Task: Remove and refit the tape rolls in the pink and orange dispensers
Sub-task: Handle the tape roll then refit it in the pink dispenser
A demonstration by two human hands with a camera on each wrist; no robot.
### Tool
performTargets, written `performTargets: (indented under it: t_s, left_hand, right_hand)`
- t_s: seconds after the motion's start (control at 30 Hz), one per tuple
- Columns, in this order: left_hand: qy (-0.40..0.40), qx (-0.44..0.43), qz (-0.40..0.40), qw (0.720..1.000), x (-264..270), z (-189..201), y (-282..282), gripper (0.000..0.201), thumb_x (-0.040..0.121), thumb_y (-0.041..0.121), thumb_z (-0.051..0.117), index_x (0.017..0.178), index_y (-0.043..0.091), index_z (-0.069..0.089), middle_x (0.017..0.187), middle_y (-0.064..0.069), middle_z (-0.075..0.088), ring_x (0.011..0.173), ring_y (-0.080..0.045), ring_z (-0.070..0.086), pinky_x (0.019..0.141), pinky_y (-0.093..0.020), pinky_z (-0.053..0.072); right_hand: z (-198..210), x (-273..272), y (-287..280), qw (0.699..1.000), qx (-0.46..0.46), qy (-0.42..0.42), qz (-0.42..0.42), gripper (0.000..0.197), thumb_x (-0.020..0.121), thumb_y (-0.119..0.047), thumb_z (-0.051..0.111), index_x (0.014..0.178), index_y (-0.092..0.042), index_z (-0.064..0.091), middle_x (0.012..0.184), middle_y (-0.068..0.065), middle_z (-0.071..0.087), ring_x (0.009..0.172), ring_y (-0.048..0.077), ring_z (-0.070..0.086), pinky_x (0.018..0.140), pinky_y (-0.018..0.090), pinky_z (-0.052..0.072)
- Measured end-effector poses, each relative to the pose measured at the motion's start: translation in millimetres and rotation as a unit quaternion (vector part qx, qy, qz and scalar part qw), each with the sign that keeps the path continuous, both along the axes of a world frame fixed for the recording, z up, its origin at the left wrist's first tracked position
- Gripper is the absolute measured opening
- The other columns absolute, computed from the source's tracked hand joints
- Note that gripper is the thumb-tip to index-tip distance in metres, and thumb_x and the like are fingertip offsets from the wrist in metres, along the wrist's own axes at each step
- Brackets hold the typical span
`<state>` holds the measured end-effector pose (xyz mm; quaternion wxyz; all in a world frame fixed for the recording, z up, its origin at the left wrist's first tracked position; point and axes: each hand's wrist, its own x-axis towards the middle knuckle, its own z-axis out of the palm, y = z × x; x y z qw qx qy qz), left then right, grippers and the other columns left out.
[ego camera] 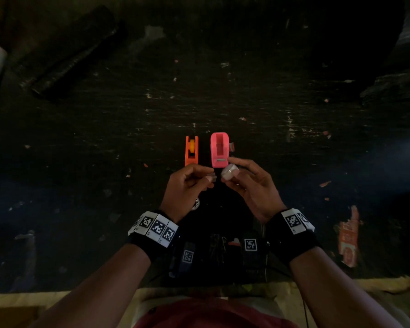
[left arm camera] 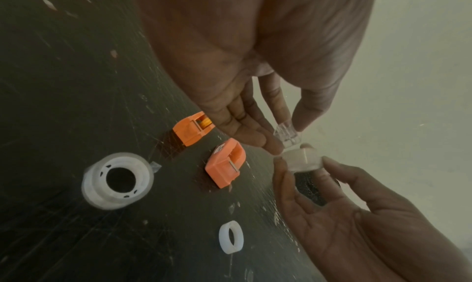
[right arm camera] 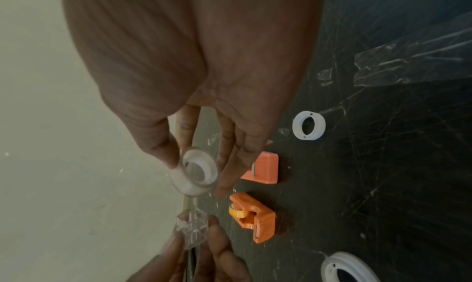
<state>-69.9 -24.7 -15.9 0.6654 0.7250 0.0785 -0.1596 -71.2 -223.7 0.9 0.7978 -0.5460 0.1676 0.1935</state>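
Observation:
The orange dispenser (ego camera: 191,151) stands on the dark table with a yellow-orange roll in it. To its right stands the pink dispenser (ego camera: 219,150), its bay empty. Just in front of them, above the table, my left hand (ego camera: 208,180) pinches a small clear plastic hub (ego camera: 212,178) between thumb and fingertips. My right hand (ego camera: 231,172) grips a small whitish tape roll (ego camera: 228,175) by its rim, close to the hub but apart from it. The right wrist view shows the tape roll (right arm camera: 195,173) with its open core facing the clear hub (right arm camera: 191,229).
A larger clear tape roll (left arm camera: 117,179) lies flat on the table near my left wrist. A small white ring (left arm camera: 231,240) lies nearer me. Strips of clear tape (right arm camera: 413,64) stick to the table on the right. A dark rolled bundle (ego camera: 74,53) lies far left.

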Motion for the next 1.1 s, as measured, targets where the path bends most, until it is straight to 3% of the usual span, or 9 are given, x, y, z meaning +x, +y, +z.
performTargets:
  t_s: [0.07,0.2,0.3,0.47,0.63,0.77,0.9,0.97,1.1]
  left_hand:
    - [-0.002,-0.004,0.001,1.0,-0.4,-0.9,-1.6,0.024,0.095,0.0,0.068,0.101,0.022,0.074,0.097,-0.004,0.08,0.086,-0.015,0.079,0.076,-0.021,0.056]
    - [-0.006,-0.012,-0.005,1.0,-1.3,0.0,-4.4,0.025,0.092,0.003,0.072,0.103,0.026,0.074,0.105,-0.006,0.08,0.098,-0.021,0.078,0.087,-0.032,0.059]
    - [-0.012,-0.011,0.002,1.0,-0.6,3.9,-8.9,0.027,0.091,0.006,0.075,0.103,0.03,0.075,0.111,0.0,0.079,0.106,-0.017,0.076,0.096,-0.037,0.059]
    - [-0.027,0.007,0.021,0.999,1.7,6.9,-13.4,0.023,0.089,0.006,0.077,0.106,0.023,0.076,0.109,0.003,0.079,0.106,-0.009,0.075,0.096,-0.033,0.06]
    - [-0.037,0.034,0.014,0.999,4.0,6.3,-11.7,0.025,0.084,0.008,0.083,0.102,0.023,0.076,0.103,0.003,0.081,0.099,-0.008,0.077,0.091,-0.028,0.061]
    - [-0.018,0.061,-0.028,0.998,11.6,3.6,-6.1,0.021,0.082,0.013,0.085,0.099,0.023,0.08,0.101,0.007,0.081,0.098,-0.005,0.077,0.091,-0.026,0.06]
    - [-0.04,0.079,-0.053,0.995,17.6,5.6,-6.5,0.023,0.081,0.011,0.085,0.103,0.013,0.08,0.101,0.003,0.081,0.095,-0.004,0.077,0.086,-0.018,0.058]
    - [-0.041,0.081,-0.054,0.994,18.7,5.0,-7.9,0.025,0.082,0.014,0.085,0.106,0.014,0.078,0.102,0.003,0.08,0.095,-0.004,0.076,0.085,-0.017,0.058]
    - [-0.012,0.053,-0.074,0.996,22.0,1.9,-6.0,0.033,0.084,0.025,0.084,0.116,0.023,0.076,0.113,0.005,0.078,0.107,-0.007,0.073,0.096,-0.03,0.059]
  right_hand:
    - [2.0,0.7,2.8,0.998,0.037,0.033,-0.041,0.021,0.095,-0.003,0.062,0.115,-0.004,0.066,0.112,0.022,0.075,0.105,0.031,0.073,0.098,0.039,0.059]
    - [3.5,2.4,5.4,0.993,0.07,0.062,-0.068,0.011,0.079,-0.009,0.073,0.086,-0.006,0.066,0.096,0.012,0.079,0.095,0.021,0.077,0.085,0.031,0.062]
    - [-4.0,1.8,5.2,0.998,-0.011,0.047,-0.047,0.011,0.089,-0.003,0.07,0.08,-0.01,0.072,0.094,0.009,0.08,0.097,0.021,0.075,0.096,0.039,0.058]
    - [-5.9,0.1,7.6,0.998,-0.018,0.049,-0.028,0.01,0.09,-0.003,0.07,0.093,-0.011,0.075,0.103,0.012,0.08,0.101,0.026,0.076,0.092,0.04,0.057]
    - [-4.8,0.9,7.8,0.997,0.035,0.057,-0.04,0.033,0.09,0.003,0.066,0.123,-0.002,0.068,0.115,0.016,0.077,0.11,0.029,0.073,0.098,0.04,0.058]
    - [-6.9,-1.8,6.1,0.996,0.047,0.07,-0.027,0.029,0.091,0.002,0.064,0.118,-0.002,0.071,0.116,0.018,0.077,0.109,0.028,0.073,0.097,0.038,0.059]
    - [-10.1,-4.3,5.8,0.998,0.032,0.049,-0.01,0.024,0.087,-0.003,0.067,0.107,-0.012,0.078,0.112,0.013,0.079,0.105,0.025,0.075,0.087,0.033,0.06]
    - [-11.2,-3.0,5.9,0.999,0.03,0.039,-0.013,0.025,0.085,-0.005,0.069,0.109,-0.01,0.078,0.113,0.013,0.078,0.105,0.024,0.075,0.086,0.03,0.06]
    - [-10.6,1.5,6.7,0.999,0.019,0.047,-0.013,0.027,0.096,0.001,0.059,0.12,0.002,0.071,0.12,0.018,0.075,0.109,0.023,0.074,0.095,0.032,0.058]
